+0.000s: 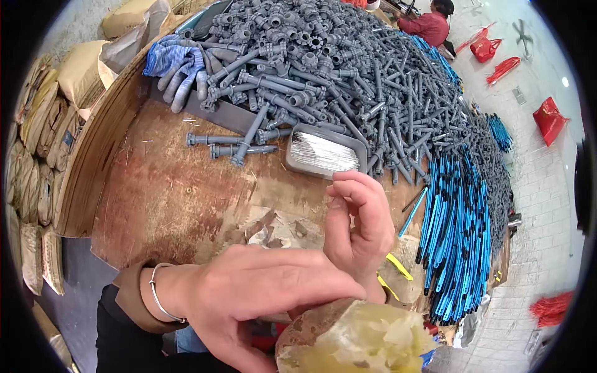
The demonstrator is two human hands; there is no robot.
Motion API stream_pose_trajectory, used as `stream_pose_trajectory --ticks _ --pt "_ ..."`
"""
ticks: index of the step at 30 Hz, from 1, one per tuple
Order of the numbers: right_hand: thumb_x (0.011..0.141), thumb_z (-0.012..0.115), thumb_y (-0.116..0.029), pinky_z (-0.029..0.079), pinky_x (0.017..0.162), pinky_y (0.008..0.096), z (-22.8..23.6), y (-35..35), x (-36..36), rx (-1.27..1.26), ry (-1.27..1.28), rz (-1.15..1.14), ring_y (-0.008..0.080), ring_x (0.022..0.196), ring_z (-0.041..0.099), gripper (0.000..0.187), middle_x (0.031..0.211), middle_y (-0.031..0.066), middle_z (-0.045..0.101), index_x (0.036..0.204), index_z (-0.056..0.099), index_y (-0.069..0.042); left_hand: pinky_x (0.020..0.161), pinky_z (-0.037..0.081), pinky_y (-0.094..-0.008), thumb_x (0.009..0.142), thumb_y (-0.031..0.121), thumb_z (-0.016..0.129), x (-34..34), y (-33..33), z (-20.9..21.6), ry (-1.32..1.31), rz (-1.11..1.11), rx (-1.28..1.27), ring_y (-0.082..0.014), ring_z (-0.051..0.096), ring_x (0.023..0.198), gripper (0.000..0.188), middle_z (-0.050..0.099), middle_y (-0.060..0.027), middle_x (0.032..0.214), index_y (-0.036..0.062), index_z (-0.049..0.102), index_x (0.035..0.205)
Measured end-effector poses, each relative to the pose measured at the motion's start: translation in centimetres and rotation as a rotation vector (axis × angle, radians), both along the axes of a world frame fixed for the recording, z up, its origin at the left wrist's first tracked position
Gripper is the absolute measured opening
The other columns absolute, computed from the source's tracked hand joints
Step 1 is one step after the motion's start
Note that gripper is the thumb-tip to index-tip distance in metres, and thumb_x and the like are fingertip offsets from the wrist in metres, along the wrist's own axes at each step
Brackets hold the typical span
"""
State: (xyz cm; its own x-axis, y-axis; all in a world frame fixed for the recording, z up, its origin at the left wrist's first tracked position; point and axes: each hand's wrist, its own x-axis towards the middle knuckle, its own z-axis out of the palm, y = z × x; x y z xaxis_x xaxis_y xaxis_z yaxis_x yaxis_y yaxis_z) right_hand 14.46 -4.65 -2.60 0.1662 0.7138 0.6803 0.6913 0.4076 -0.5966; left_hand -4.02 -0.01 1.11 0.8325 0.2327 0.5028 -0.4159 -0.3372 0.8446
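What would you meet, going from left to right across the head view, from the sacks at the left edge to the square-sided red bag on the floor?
Tan sacks → blue-and-gray work gloves → gray tray of thin silvery rods → bundle of blue strips with black ends → red bag.

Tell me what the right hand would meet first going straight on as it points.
The right hand would probably meet the grey tray of thin silvery wires first; depth is unclear.
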Motion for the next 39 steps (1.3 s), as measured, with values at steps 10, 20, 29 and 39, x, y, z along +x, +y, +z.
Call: stream_pose_trajectory --ticks 10,20,29,39 --pt "0.073 0.054 0.012 0.050 0.071 0.0316 -0.3 -0.1 -0.2 0.003 0.089 -0.010 0.0277 0.083 0.061 0.024 0.097 0.0167 0.060 0.095 0.057 0.001 0.077 0.049 -0.0308 0.063 0.032 0.081 -0.1 -0.9 0.2 0.077 0.075 -0.340 -0.0240 0.062 0.091 0.074 0.060 -0.0170 0.109 -0.0061 0.050 0.118" --pt "0.077 0.059 0.008 0.051 0.069 0.0298 0.0 0.2 0.1 0.001 0.120 -0.020 0.0257 0.083 0.061 0.020 0.097 0.0160 0.060 0.095 0.058 0.002 0.097 0.042 -0.0345 0.072 0.012 0.077 2.7 0.3 -1.6 -0.187 0.158 -1.092 -0.0220 0.053 0.113 0.075 0.052 -0.0123 0.124 -0.0008 0.035 0.132" --pt "0.079 0.064 0.002 0.051 0.061 0.0270 0.9 -0.2 0.2 0.094 0.141 -0.003 0.0194 0.075 0.061 0.018 0.096 0.0142 0.059 0.096 0.059 0.001 0.098 0.041 -0.0327 0.075 0.002 0.072 3.7 1.4 -2.5 -0.201 0.362 -0.868 -0.0185 0.051 0.115 0.068 0.049 -0.0095 0.126 0.0001 0.034 0.132" --pt "0.078 0.067 0.000 0.050 0.060 0.0267 1.5 -0.7 0.2 0.115 0.072 0.011 0.0191 0.070 0.060 0.017 0.089 0.0120 0.060 0.095 0.061 0.000 0.097 0.043 -0.0329 0.072 0.000 0.074 3.9 1.8 -3.1 -0.164 0.473 -0.767 -0.0177 0.051 0.113 0.075 0.048 -0.0095 0.124 0.0015 0.028 0.131"
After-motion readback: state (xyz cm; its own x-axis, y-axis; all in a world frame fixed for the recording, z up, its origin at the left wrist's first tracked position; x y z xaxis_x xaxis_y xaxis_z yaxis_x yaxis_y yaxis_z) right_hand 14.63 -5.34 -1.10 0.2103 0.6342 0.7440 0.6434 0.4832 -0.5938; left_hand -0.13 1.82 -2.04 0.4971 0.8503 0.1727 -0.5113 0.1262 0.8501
